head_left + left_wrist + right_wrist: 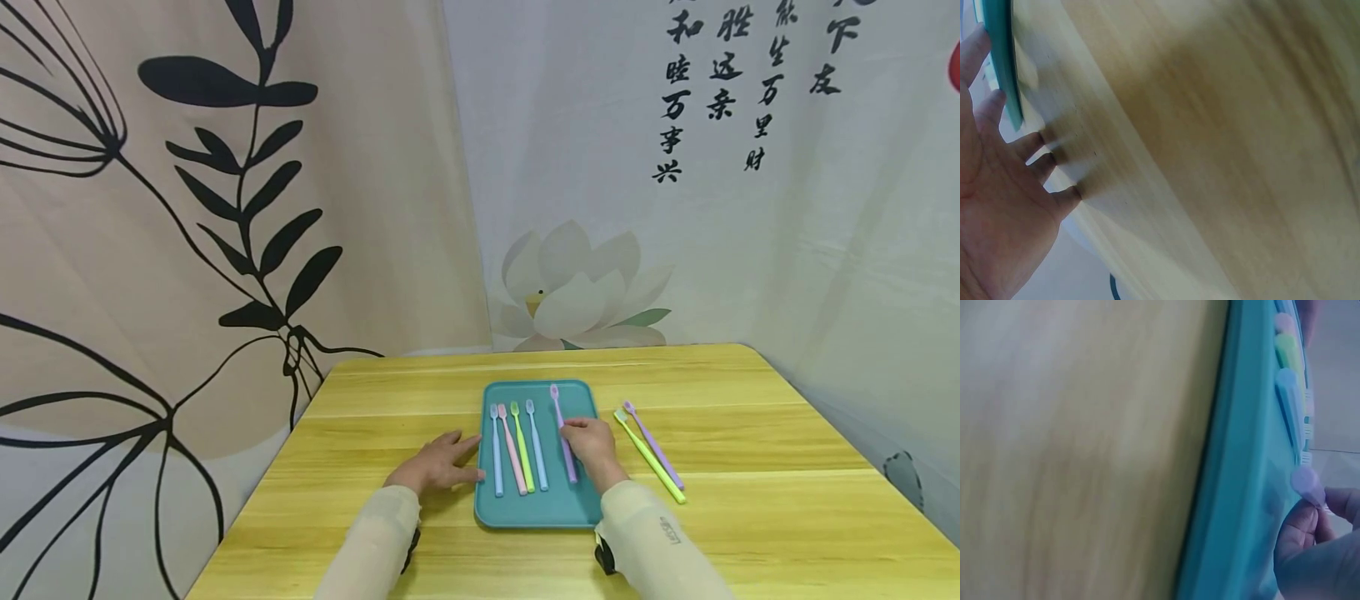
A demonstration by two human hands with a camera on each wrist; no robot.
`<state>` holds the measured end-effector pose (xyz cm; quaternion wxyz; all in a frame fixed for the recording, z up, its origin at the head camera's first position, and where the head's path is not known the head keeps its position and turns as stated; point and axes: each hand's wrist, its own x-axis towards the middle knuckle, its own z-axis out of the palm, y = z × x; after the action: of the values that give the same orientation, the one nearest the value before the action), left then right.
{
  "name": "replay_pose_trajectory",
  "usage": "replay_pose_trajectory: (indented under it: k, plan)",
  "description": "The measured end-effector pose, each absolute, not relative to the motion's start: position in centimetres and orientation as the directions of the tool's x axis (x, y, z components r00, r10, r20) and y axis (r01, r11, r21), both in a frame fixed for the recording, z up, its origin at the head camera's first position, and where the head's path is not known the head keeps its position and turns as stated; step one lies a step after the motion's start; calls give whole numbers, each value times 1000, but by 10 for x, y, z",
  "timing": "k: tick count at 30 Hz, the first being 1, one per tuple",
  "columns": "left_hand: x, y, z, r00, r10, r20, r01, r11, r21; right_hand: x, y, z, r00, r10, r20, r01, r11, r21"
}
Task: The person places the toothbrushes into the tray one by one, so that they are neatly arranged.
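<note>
My right hand (592, 446) pinches a purple toothbrush (571, 467) between thumb and fingers, over the right part of a teal tray (536, 518). In the right wrist view the round handle end of this purple toothbrush (1305, 481) shows beside the fingertips. To its left in the tray lie a blue toothbrush (497, 454), a pink toothbrush (513, 450), a green toothbrush (522, 447) and a second blue toothbrush (537, 447), bristle heads at the far end. With fingers spread, my left hand (442, 462) touches the tray's left rim.
Right of the tray, a yellow-green toothbrush (652, 461) and another purple toothbrush (660, 454) lie slanted side by side on the wooden table (787, 500). Behind the table hangs a printed cloth (390, 208).
</note>
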<state>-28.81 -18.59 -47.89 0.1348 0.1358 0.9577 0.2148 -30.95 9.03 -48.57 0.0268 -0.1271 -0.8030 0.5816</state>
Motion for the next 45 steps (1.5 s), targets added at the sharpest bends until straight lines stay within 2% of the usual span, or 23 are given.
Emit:
replay_pose_trajectory:
  k: [10, 39, 45]
  plan:
    - [-289, -186, -479, -924, 324, -202, 209, 871, 444, -309, 82, -490, -965, 244, -97, 178, 337, -924]
    - [-289, -188, -479, -925, 309, -220, 189, 878, 440, -304, 68, -485, -979, 190, 78, 58, 617, -785]
    - [-287, -187, -477, -925, 316, -213, 196, 875, 443, -305, 67, -487, -977, 198, 84, 61, 629, -775]
